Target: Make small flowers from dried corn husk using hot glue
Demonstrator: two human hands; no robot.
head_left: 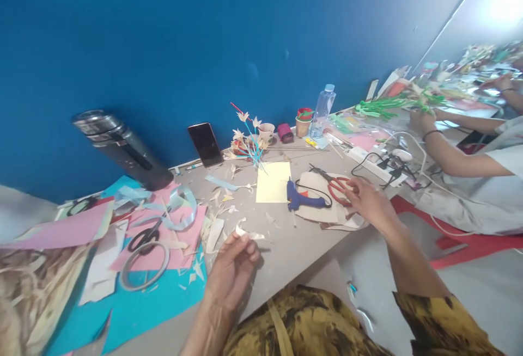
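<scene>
- Nearest to the camera is the left hand (232, 263), which rests on the grey table (286, 247); its fingers are curled together and they pinch a small pale paper piece (245, 231) between thumb and fingertips.
- Further away, the right hand (368, 199) reaches forward with its fingers half open, and the fingertips touch the red-handled scissors (337, 186); I cannot tell if it really grips them.
- These scissors lie on a beige cut-out sheet (316, 212), near the table edge.
- Just beside the scissors, on the same sheet, lies a blue glue gun (302, 199) with a black cord.
- Next to the glue gun there is a yellow paper sheet (273, 182), flat on the table.
- Behind the yellow sheet stands a bunch of paper flowers (249, 133) with blue stems, close to a small cup (266, 131).
- A dark phone (205, 143) leans against the blue wall (204, 35).
- On the left side, pink and turquoise papers (163, 285) cover the table; black scissors (145, 236) and a tape ring (144, 266) lie on them.
- A dark flask (122, 149) stands behind these papers.
- A plastic water bottle (322, 111) stands further along the wall, and a white power strip (373, 163) with cables lies nearby.
- At the far right another person's arm (453, 154) reaches over the table toward green paper stems (379, 106).
</scene>
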